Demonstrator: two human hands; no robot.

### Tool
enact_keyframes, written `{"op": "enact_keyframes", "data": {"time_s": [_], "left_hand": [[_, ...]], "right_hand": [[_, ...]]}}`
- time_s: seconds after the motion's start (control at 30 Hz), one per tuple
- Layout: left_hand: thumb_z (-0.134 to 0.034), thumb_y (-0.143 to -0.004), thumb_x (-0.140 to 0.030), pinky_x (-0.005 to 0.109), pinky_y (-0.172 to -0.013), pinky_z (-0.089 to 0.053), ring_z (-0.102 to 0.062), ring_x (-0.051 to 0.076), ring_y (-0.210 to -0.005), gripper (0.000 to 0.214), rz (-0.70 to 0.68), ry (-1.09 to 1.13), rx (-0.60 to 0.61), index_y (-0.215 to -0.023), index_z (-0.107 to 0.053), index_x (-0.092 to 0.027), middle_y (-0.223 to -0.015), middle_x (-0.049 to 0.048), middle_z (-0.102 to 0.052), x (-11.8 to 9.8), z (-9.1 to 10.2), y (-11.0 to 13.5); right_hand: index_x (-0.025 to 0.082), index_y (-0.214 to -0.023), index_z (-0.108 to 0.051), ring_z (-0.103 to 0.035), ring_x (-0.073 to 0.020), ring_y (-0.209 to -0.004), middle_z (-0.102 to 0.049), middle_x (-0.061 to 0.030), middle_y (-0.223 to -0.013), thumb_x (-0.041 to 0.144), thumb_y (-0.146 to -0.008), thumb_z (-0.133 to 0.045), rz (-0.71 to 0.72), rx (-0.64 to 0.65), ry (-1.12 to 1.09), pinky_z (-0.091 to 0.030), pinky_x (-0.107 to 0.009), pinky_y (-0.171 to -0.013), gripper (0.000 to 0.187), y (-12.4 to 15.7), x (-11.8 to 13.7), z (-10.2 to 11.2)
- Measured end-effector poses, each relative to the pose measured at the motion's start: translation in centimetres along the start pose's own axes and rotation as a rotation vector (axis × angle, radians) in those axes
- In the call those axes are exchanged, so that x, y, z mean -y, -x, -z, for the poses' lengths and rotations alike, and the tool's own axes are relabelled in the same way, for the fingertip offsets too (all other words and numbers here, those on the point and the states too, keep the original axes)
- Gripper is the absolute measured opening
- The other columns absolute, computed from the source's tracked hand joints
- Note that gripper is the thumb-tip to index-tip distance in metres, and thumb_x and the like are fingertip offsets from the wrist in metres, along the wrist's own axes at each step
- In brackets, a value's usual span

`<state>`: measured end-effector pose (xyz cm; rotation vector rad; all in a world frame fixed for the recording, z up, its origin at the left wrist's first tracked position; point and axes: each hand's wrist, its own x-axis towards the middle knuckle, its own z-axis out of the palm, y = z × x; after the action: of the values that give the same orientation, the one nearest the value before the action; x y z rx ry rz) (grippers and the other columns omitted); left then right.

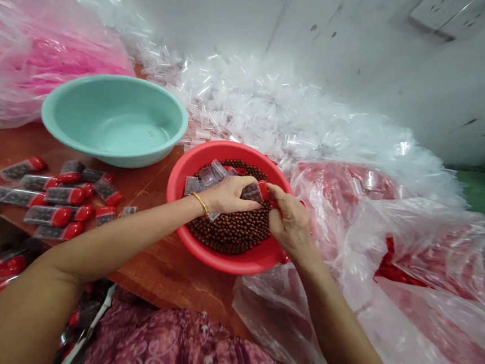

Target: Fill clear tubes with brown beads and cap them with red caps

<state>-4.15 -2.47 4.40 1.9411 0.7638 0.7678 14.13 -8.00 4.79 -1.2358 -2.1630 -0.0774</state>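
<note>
Over a red basin (202, 258) of small brown beads (238, 232), both my hands meet at one clear plastic container (250, 192) filled with dark beads. My left hand (230, 195), with a gold bangle at the wrist, is closed around the container's body. At its right end sits a red cap (263, 190), pinched by the fingers of my right hand (290, 217). Several clear containers (209, 173) lie on the beads behind my left hand, partly covered by it.
A pale green basin (112, 119) stands at the back left. Filled, red-capped containers (58, 197) lie on the table at left, more in a box below. Clear containers (254, 98) are heaped behind; plastic bags (410, 248) with red pieces lie right, a pink-filled bag (53, 58) back left.
</note>
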Motion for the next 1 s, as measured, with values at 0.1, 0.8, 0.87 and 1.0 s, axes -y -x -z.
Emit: {"op": "enact_keyframes", "data": {"time_s": [0.1, 0.8, 0.87, 1.0], "left_hand": [[-0.058, -0.067, -0.024, 0.021, -0.055, -0.031, -0.043, 0.010, -0.060, 0.013, 0.070, -0.049, -0.042, -0.072, -0.050, -0.015, -0.063, -0.0047, -0.047, -0.3, -0.2, 0.2], [-0.060, -0.060, -0.020, 0.025, -0.053, -0.029, -0.050, 0.014, -0.057, 0.009, -0.037, -0.402, 0.074, -0.066, -0.055, -0.017, -0.061, 0.0000, -0.057, -0.7, 0.2, 0.8], [-0.060, -0.062, -0.021, 0.025, -0.053, -0.029, -0.053, 0.016, -0.059, 0.008, -0.055, -0.479, 0.083, -0.068, -0.057, -0.017, -0.062, 0.0019, -0.059, -0.9, 0.0, 0.9], [-0.057, -0.067, -0.025, 0.025, -0.054, -0.033, -0.058, 0.017, -0.063, 0.012, -0.052, -0.545, 0.055, -0.074, -0.060, -0.017, -0.067, 0.0038, -0.064, -1.2, -0.4, 0.8]], "right_hand": [[0.021, -0.140, -0.039, -0.062, -0.0197, -0.080, -0.066, -0.0072, -0.089, 0.006, -0.077, -0.038, 0.027, 0.038, 0.002, -0.054, -0.035, -0.077, 0.065, 0.3, 0.5, -0.3], [0.022, -0.141, -0.038, -0.061, -0.0141, -0.064, -0.063, -0.0025, -0.073, 0.007, -0.078, -0.038, 0.184, 0.054, -0.119, -0.053, -0.027, -0.060, 0.064, 1.2, 1.8, -0.2], [0.021, -0.139, -0.041, -0.061, -0.0141, -0.062, -0.063, -0.0026, -0.071, 0.008, -0.079, -0.038, 0.190, 0.038, -0.117, -0.052, -0.026, -0.058, 0.062, 1.3, 1.9, -0.3], [0.017, -0.127, -0.056, -0.061, -0.0128, -0.057, -0.066, -0.0025, -0.070, 0.017, -0.083, -0.043, 0.063, 0.014, -0.145, -0.052, -0.025, -0.056, 0.045, 1.2, 2.2, 0.1]]}}
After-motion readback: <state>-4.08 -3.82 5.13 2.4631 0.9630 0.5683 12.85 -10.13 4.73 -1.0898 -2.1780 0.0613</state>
